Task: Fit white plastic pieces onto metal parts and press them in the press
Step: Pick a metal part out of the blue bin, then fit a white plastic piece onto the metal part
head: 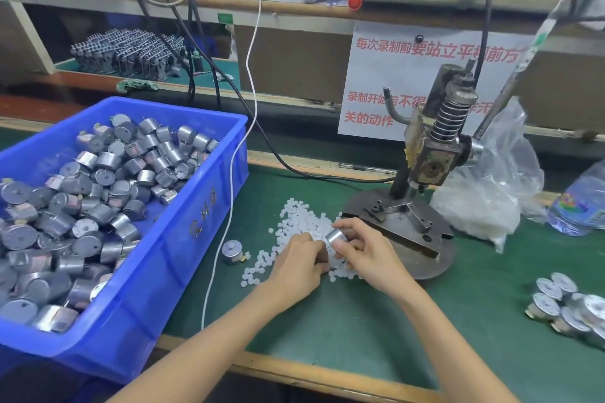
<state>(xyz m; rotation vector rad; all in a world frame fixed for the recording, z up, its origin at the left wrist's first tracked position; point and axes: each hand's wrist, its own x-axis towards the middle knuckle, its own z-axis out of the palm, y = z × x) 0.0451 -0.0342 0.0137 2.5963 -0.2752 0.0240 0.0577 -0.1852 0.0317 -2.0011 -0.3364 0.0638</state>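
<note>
My right hand (363,250) pinches a small silver metal cylinder (337,235) above a heap of white plastic pieces (301,222) on the green mat. My left hand (302,263) lies curled beside it, fingertips at the cylinder's left end; whatever they hold is hidden. A manual press (435,154) with a coil spring stands on a round steel base (422,239) just right of my hands. One loose metal part (232,250) sits on the mat to the left of the heap.
A blue bin (183,239) full of metal parts fills the left side. Several metal parts (569,307) lie at the right. A plastic bag (487,199) and a water bottle (579,206) stand behind the press. A white cable (229,186) crosses the mat.
</note>
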